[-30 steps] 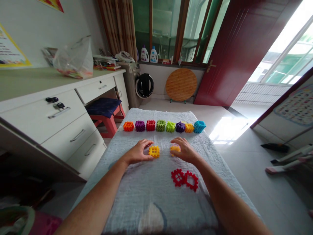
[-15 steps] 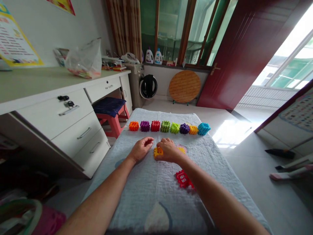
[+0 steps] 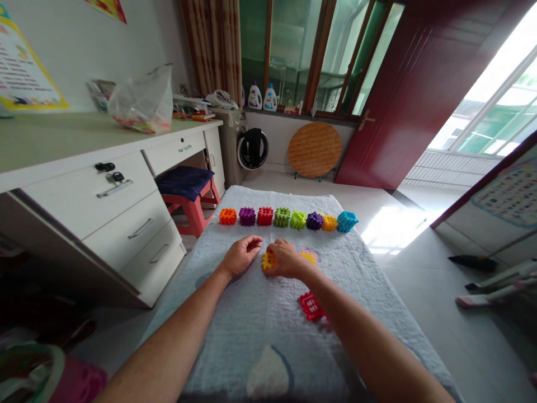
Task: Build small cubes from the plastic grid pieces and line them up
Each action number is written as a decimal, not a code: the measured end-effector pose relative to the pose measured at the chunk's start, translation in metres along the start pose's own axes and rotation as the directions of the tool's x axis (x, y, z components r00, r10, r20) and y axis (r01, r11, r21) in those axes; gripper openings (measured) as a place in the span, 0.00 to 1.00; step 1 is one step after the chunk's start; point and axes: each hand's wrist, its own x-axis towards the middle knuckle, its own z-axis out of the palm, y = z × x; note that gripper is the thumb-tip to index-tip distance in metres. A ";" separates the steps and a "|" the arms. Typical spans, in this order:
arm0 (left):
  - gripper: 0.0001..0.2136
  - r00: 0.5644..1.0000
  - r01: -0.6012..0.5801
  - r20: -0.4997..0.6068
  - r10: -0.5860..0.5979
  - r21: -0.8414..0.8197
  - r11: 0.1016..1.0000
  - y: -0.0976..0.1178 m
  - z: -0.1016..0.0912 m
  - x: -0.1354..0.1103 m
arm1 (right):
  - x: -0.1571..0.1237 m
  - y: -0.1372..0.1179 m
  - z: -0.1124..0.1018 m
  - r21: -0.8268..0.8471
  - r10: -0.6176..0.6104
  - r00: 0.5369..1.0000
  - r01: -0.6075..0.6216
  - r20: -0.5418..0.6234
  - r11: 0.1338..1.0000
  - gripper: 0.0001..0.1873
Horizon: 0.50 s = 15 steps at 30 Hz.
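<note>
The right hand (image 3: 287, 258) is clamped on a yellow grid block (image 3: 267, 261) lying on the cloth-covered surface (image 3: 260, 336); the left hand (image 3: 240, 257) rests at its 9 o'clock, fingers loosely curled, apart, gripping nothing; a second yellow piece (image 3: 309, 257) lies at 3 o'clock; red pieces (image 3: 311, 306) at 5 o'clock; a row of coloured cubes (image 3: 282, 217) at 12 o'clock.

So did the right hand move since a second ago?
Yes. The right hand slid left, from below the right purple cube to below the green cube, onto the yellow piece by the left hand.
</note>
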 end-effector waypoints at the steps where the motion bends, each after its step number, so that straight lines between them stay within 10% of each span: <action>1: 0.16 1.000 0.008 0.002 -0.008 -0.005 1.000 0.000 0.000 0.000 | -0.001 0.006 -0.006 0.018 0.008 1.000 -0.007 -0.030 1.000 0.24; 8: 0.18 0.999 0.039 0.011 -0.039 -0.033 0.999 -0.005 0.000 0.001 | -0.038 0.071 -0.057 0.127 0.128 0.974 -0.106 -0.185 0.986 0.22; 15: 0.18 0.999 0.034 0.040 -0.033 -0.024 0.999 -0.007 0.000 0.001 | -0.063 0.078 -0.028 0.098 0.135 0.990 -0.131 -0.032 0.987 0.24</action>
